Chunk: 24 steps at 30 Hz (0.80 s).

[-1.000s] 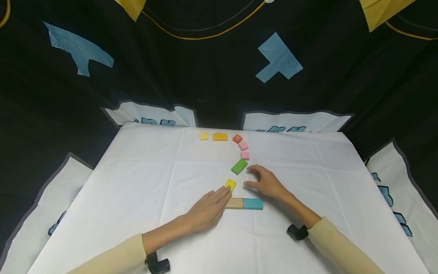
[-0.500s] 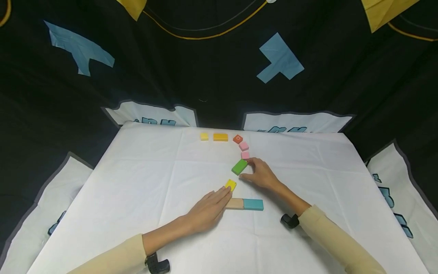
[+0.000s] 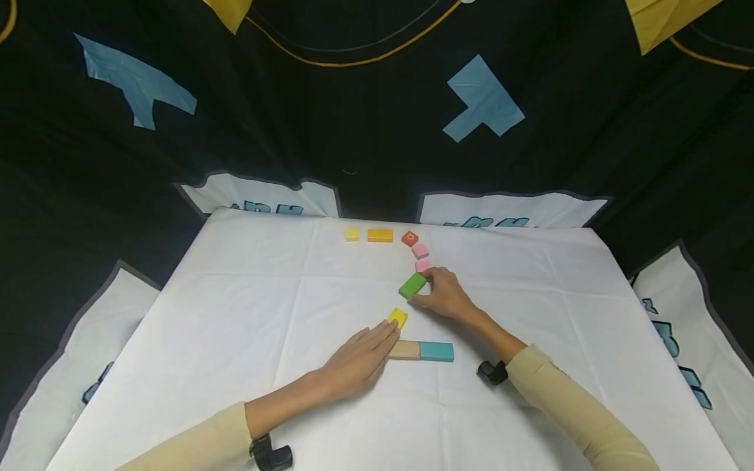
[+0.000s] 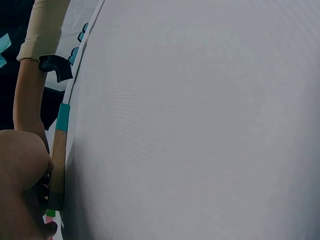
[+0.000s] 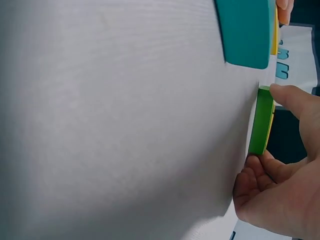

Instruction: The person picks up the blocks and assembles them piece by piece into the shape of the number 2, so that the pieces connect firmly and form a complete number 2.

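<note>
On the white tabletop, a green block (image 3: pixel 412 285) lies slantwise, with my right hand (image 3: pixel 446 297) pinching it between thumb and fingers. The right wrist view shows the thumb at one end of this green block (image 5: pixel 261 120) and the fingers at the other. My left hand (image 3: pixel 358 364) lies with its fingers straight, their tips against a small yellow block (image 3: pixel 398 316). Beside that hand, a tan block (image 3: pixel 405 350) sits end to end with a teal block (image 3: pixel 436 351); the left hand covers the tan block's left part.
Beyond the green block, two pink blocks (image 3: pixel 421 250) and an orange-red block (image 3: pixel 410 238) curve toward the far edge. A longer yellow-orange block (image 3: pixel 379 235) and a pale yellow block (image 3: pixel 352 234) stand left of them. A dark curtain (image 3: pixel 377 144) hangs behind the table (image 3: pixel 206 314).
My right hand has moved left and away from me to the green block, and its thumb and fingers have taken hold of it. The left hand has stayed in place.
</note>
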Tool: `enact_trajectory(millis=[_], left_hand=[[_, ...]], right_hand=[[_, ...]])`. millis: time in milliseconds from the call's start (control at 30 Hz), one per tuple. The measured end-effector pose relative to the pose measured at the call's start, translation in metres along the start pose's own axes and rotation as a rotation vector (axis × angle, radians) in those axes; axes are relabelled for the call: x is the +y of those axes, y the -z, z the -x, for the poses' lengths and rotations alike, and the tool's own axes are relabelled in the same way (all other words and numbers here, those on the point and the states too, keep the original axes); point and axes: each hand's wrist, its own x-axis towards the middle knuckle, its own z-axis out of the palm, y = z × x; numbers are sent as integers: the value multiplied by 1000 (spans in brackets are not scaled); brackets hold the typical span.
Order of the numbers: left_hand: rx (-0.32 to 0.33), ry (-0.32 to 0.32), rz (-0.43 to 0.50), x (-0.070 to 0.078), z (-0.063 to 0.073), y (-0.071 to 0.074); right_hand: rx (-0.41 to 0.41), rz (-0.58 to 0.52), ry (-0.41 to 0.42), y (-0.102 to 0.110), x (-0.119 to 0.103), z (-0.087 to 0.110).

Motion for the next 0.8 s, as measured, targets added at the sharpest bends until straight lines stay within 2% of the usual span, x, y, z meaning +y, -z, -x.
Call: enact_trajectory(millis=[800], left_hand=[[4,4,-1,1,1,0]], right_hand=[[-72,20,86,4,3,9]])
